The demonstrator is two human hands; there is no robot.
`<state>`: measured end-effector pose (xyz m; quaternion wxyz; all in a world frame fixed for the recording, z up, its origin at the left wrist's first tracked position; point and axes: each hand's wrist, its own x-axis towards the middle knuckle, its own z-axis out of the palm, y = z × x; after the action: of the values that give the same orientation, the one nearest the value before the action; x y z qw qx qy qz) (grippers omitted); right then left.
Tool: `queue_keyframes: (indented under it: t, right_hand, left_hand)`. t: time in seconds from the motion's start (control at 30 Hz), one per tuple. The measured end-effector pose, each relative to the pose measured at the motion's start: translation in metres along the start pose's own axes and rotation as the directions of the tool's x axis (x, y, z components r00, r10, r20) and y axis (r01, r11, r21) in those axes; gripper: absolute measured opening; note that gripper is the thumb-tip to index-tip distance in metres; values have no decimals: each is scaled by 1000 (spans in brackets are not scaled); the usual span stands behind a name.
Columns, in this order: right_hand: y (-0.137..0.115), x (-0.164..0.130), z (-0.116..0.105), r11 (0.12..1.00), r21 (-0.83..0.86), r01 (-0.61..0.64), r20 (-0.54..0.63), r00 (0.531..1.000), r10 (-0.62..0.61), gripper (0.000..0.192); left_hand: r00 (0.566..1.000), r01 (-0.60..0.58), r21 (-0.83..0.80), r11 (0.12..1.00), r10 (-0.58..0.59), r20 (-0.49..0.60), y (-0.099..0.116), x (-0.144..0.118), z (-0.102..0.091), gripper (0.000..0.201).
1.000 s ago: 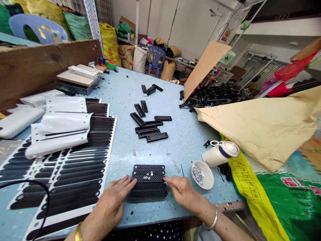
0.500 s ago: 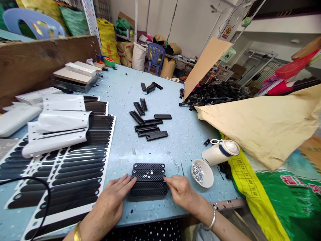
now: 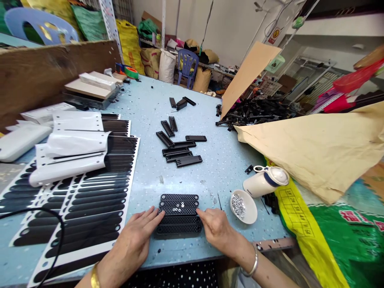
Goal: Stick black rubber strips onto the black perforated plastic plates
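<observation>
Several black perforated plastic strips [image 3: 179, 213] lie side by side near the table's front edge. A few small silver washers [image 3: 179, 207] rest on the middle strips. My left hand [image 3: 138, 237] lies flat with its fingertips against the strips' left ends. My right hand [image 3: 217, 229] touches their right ends with fingers spread. Neither hand holds anything.
A white bowl [image 3: 243, 206] of small silver parts and a tipped white cup [image 3: 265, 181] sit to the right. Loose black strips [image 3: 179, 148] lie further back. Sheets of black stickers [image 3: 87, 200] cover the left; a black cable [image 3: 36, 224] crosses them. Tan paper [image 3: 315, 148] covers the right.
Both hands stay at the ends of the strips; only the view shifts slightly.
</observation>
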<state>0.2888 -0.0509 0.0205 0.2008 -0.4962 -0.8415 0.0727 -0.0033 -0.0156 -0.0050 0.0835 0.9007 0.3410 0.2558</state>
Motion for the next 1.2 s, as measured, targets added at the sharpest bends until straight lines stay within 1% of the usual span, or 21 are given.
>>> queue_keyframes:
  t: [0.1, 0.17, 0.3, 0.43, 0.53, 0.67, 0.8, 0.97, 1.07, 1.2]
  right_hand:
    - [-1, -5, 4, 996, -82, 35, 46, 998, -31, 40]
    - [-1, -8, 7, 995, -94, 43, 52, 998, -38, 42]
    - [1, -10, 10, 995, -74, 61, 19, 998, -60, 42]
    - [1, -8, 9, 995, -68, 79, -10, 997, -80, 41]
    - [0, -5, 6, 996, -47, 78, -2, 997, -78, 39]
    - [0, -2, 4, 997, -22, 73, -7, 997, -73, 37]
    - [3, -3, 6, 998, 2, 65, -9, 998, -65, 37]
    - [5, -6, 8, 996, 37, 81, -45, 996, -79, 38]
    - [5, -6, 8, 995, 37, 89, -60, 994, -86, 39]
    - [5, -4, 8, 996, 32, 86, -52, 995, -84, 38]
  left_hand:
    - [999, 35, 6, 999, -35, 34, 2, -1, -4, 68]
    - [998, 31, 22, 999, -32, 51, 2, -1, -9, 69]
    - [998, 32, 48, 998, -35, 58, 3, 0, -16, 68]
    - [997, 43, 34, 999, -45, 62, 5, 2, -16, 68]
    - [992, 31, 35, 999, -35, 119, 4, 5, -18, 67]
    - [977, 39, 74, 996, -54, 205, -1, 12, -29, 69]
    - [970, 32, 58, 998, -45, 239, -7, 16, -39, 72]
    - [972, -4, 63, 998, -11, 236, -9, 12, -33, 71]
    - [968, 8, 85, 996, -29, 249, -8, 11, -31, 70]
    - [957, 39, 52, 998, -53, 286, -6, 15, -34, 70]
